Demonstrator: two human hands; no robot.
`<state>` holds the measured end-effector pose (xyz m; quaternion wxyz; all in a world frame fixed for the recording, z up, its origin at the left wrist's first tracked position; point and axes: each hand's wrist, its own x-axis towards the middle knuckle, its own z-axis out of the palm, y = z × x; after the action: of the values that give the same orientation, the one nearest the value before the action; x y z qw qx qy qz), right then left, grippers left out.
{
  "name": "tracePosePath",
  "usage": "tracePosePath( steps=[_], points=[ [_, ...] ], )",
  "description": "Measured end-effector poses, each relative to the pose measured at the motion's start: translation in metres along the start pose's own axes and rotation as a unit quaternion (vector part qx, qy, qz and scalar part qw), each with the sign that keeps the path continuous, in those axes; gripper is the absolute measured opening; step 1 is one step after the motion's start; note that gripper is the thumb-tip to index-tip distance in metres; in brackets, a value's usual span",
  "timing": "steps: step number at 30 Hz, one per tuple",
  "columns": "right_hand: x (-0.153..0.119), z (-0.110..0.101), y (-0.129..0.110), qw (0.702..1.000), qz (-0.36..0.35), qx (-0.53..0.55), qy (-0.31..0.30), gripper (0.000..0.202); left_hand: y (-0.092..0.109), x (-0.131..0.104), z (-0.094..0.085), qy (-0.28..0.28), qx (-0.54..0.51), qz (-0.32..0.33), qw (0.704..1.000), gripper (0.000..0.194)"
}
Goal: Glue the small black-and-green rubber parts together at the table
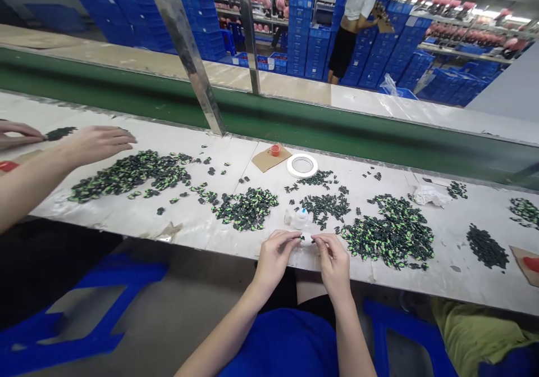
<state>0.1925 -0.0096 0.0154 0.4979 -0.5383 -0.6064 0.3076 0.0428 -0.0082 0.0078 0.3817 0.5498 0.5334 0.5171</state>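
So, fingers first: the left hand (273, 251) has thumb and index pinched together on a tiny dark piece (302, 237), and the right hand (334, 256) does the same with a second dark piece (313, 241). Both are too small for me to make out the exact shape. The fingertips point at each other with a narrow gap between, other fingers loosely curled, backs of the hands up. Forearms come in from the near side and angle toward each other, hands right by the near edge of the white worktable (202, 228).

Just past the fingertips sits a small white bottle with a blue tip (302, 215). A loose scatter of small dark green pieces (326, 205) is a bit farther and to the right. Black-and-lime piles flank the hands, a smaller one to the left (246, 208) and a bigger one to the right (389, 234).

Farther out, a white tape roll (302, 175) lies flat beside a cardboard scrap (263, 160) with a red cap (275, 150) on it. Over on the left, a co-worker's hand (99, 141) reaches across by another black-and-lime heap (130, 172). Beyond the table runs a green conveyor belt (273, 118).
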Motion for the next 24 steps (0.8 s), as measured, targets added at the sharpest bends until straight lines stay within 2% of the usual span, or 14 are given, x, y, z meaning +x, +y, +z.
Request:
tracePosePath(
  steps=[4, 8, 11, 14, 17, 21, 24],
  points=[
    [-0.004, 0.012, -0.010, 0.998, 0.042, 0.047, 0.030, 0.032, 0.008, -0.002, 0.003, 0.000, -0.010, 0.005, 1.000, 0.016],
    [-0.007, 0.016, -0.015, 0.994, 0.074, 0.079, 0.017, 0.033, 0.012, -0.004, 0.003, -0.004, -0.015, 0.005, 1.000, 0.017],
    [-0.008, 0.016, -0.015, 0.994, 0.073, 0.075, 0.014, 0.032, 0.012, -0.005, 0.003, -0.003, -0.024, 0.016, 1.000, 0.017],
    [-0.010, 0.017, -0.014, 0.997, 0.048, 0.053, 0.023, 0.028, 0.013, -0.006, 0.004, -0.005, -0.034, 0.019, 0.999, 0.017],
    [-0.011, 0.019, -0.013, 0.999, -0.009, -0.004, 0.044, 0.023, 0.015, -0.007, 0.004, -0.008, -0.047, -0.004, 0.999, 0.016],
    [-0.015, 0.025, -0.010, 0.988, -0.099, -0.079, 0.091, 0.021, 0.020, -0.009, 0.005, -0.017, -0.059, -0.039, 0.997, 0.015],
    [-0.017, 0.027, -0.010, 0.982, -0.122, -0.094, 0.108, 0.021, 0.023, -0.011, 0.005, -0.017, -0.049, -0.032, 0.998, 0.016]
  ],
)
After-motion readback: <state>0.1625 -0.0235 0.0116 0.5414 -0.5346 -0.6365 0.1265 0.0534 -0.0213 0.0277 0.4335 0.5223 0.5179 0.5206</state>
